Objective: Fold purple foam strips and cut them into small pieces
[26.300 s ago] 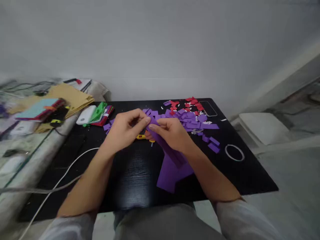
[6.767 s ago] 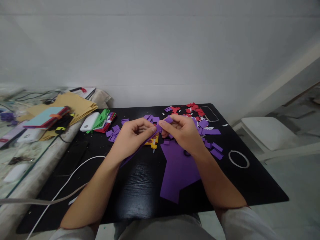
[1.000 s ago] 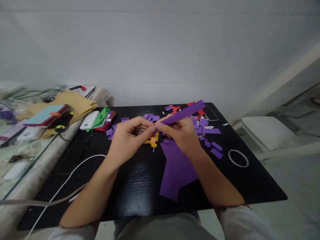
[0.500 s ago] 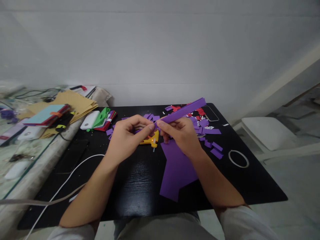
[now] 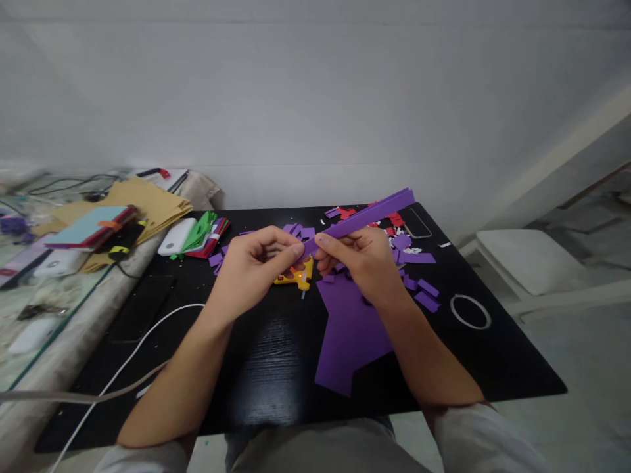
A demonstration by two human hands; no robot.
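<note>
Left hand [image 5: 256,269] and right hand [image 5: 369,263] each pinch the strip [image 5: 372,215] above the counter [image 5: 261,374]; its long end juts past the right; glue gun [image 5: 299,277] and purple sheet [image 5: 349,335] lie below.

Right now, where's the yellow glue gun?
In the head view, the yellow glue gun is on the black table, partly hidden by the left hand, just left of the large purple sheet.
</note>
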